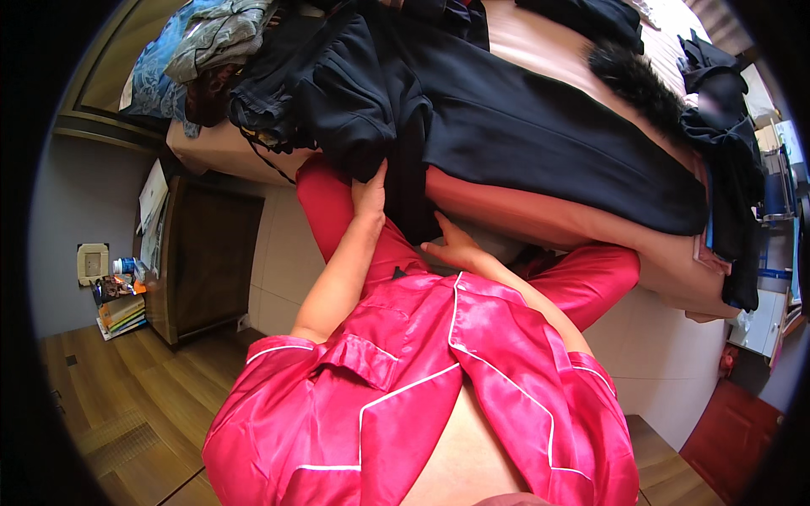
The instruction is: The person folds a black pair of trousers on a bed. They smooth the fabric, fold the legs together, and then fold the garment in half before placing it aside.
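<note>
A large black cloth garment (506, 120) lies over the edge of the bed. One long leg or sleeve of it stretches away to the right, and another part hangs down in front of me. My left hand (369, 197) grips a fold of this garment, its fingers partly hidden by the cloth. Just right of the hanging end, my right hand (457, 245) has thumb and forefinger spread apart, with nothing seen between them. Whether it brushes the cloth, I cannot tell.
Heaped clothes, including a grey garment (218, 41) and a blue patterned cloth (155, 69), lie at the bed's left end. Black fur trim (633, 82) and dark clothes (728, 139) lie on the right of the pink bed sheet (607, 221). A wooden cabinet (218, 259) stands at left.
</note>
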Motion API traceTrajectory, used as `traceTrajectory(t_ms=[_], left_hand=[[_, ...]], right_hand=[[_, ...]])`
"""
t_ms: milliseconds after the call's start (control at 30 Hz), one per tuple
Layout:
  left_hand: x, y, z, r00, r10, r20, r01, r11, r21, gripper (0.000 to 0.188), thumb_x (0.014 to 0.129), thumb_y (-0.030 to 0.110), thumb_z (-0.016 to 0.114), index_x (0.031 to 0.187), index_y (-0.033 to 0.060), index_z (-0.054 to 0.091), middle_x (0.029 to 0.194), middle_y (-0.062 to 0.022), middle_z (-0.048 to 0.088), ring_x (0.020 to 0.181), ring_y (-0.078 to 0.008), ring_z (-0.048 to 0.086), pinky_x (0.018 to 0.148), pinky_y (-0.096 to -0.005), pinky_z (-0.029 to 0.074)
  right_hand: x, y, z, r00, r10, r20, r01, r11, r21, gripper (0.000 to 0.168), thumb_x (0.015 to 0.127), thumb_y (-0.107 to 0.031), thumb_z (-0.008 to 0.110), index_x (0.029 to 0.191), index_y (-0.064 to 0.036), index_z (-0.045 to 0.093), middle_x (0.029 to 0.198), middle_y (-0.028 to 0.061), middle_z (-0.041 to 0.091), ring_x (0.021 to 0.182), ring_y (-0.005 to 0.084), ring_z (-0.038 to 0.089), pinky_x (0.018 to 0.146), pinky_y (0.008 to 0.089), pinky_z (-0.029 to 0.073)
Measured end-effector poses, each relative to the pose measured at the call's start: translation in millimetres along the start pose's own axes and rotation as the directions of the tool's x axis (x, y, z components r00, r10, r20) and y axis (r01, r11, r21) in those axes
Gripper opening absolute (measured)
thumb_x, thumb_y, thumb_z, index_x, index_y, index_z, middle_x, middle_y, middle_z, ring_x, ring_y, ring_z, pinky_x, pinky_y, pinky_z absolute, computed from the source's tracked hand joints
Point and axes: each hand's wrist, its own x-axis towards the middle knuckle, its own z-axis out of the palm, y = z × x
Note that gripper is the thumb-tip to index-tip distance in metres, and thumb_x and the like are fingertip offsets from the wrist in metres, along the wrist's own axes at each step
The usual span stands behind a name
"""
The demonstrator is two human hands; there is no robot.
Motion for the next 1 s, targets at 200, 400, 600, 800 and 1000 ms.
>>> traceTrajectory(t_ms=[200,400,600,800,1000], left_hand=[[-11,57,-40,0.952,-0.187,0.244,0.224,0.965,-0.134,0.055,0.097,0.043,0.032,0.133,0.0026,0.044,0.131,-0.0071,0.052,0.119,-0.0213,0.050,0.102,-0.0361,0.038],[-37,176,-27,0.900,-0.280,0.335,0.376,0.888,-0.267,0.049,0.098,0.042,0.034,0.129,0.0072,0.048,0.126,-0.0054,0.057,0.113,-0.0222,0.055,0.099,-0.0355,0.041],[8,163,-59,0.594,-0.071,0.801,0.537,0.776,-0.329,0.043,0.099,0.032,0.034,0.127,0.0054,0.051,0.125,-0.0071,0.058,0.114,-0.0237,0.055,0.098,-0.0375,0.042],[29,167,-70,0.933,-0.123,0.337,0.174,0.977,-0.125,0.036,0.097,0.025,0.040,0.122,0.0042,0.055,0.119,-0.0077,0.061,0.109,-0.0242,0.057,0.095,-0.0379,0.044],[18,142,-73,0.957,-0.166,0.237,0.232,0.929,-0.289,0.039,0.097,0.028,0.042,0.122,0.0005,0.054,0.120,-0.0145,0.060,0.110,-0.0251,0.056,0.098,-0.0379,0.042]], right_hand=[[0,22,14,0.995,0.026,0.094,-0.035,0.996,0.085,0.107,0.070,-0.044,0.074,0.148,-0.005,0.012,0.143,0.0277,0.030,0.121,0.0376,0.046,0.099,0.0392,0.040],[15,22,33,0.998,-0.056,0.039,0.059,0.995,-0.080,0.111,0.068,-0.049,0.075,0.150,-0.016,0.008,0.148,0.0301,0.013,0.135,0.0436,0.024,0.106,0.0420,0.032],[34,14,33,0.973,-0.157,-0.168,0.160,0.987,0.002,0.081,0.077,-0.047,0.068,0.139,-0.006,0.036,0.144,0.0288,0.023,0.131,0.0419,0.028,0.106,0.0412,0.031],[4,-4,-20,0.937,-0.227,0.265,-0.159,0.399,0.903,0.037,0.091,-0.033,0.058,0.109,-0.001,0.063,0.098,0.0056,0.066,0.084,0.0159,0.060,0.078,0.0317,0.049],[-113,-24,-93,0.941,-0.325,0.097,-0.214,-0.348,0.913,0.054,0.096,-0.039,0.042,0.136,-0.003,0.042,0.136,0.0185,0.047,0.121,0.0337,0.048,0.106,0.0458,0.034]])
